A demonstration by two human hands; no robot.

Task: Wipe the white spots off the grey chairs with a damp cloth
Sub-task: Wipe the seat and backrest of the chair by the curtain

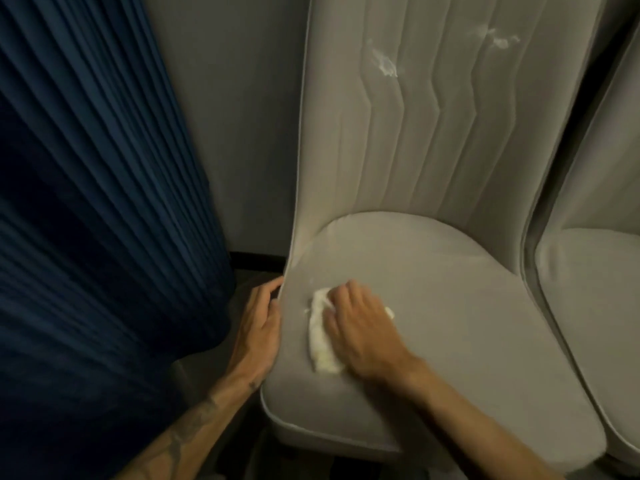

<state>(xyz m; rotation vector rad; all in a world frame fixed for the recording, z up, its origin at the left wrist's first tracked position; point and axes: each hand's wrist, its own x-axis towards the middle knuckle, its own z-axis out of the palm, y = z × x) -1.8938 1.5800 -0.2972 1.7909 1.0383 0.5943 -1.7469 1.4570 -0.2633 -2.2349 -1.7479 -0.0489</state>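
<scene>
Your cloth point(320, 337) lies low and left of centre in the frame, bunched into a long white wad on the seat of the grey chair point(450, 323), close to the seat's left edge. Your right hand point(363, 327) lies flat on top of it, fingers laid over the wad and pressing it into the cushion rather than pinching it; a corner of the cloth peeks out on the far side of the hand. The hand is blurred, so finer detail of the fingers is hard to tell.

Your left hand point(259, 323) is just beside it, fingers curled round the seat's left rim, apparently bracing the chair.

Judging by its look, the cloth is light, limp and wet enough to drag on the fabric. It will probably roll up under a push, so hold it with a broad palm and spread fingers, not by one end. The cushion looks soft and should give under pressure.

The white spots point(386, 65) that show are smears high on the ribbed backrest, one upper centre and another further right point(498, 39). Neither is wiped yet.

A second chair point(595, 306) stands touching or nearly so at the right edge. A dark blue curtain point(86, 202) fills the left, with a grey wall point(235, 133) between.
</scene>
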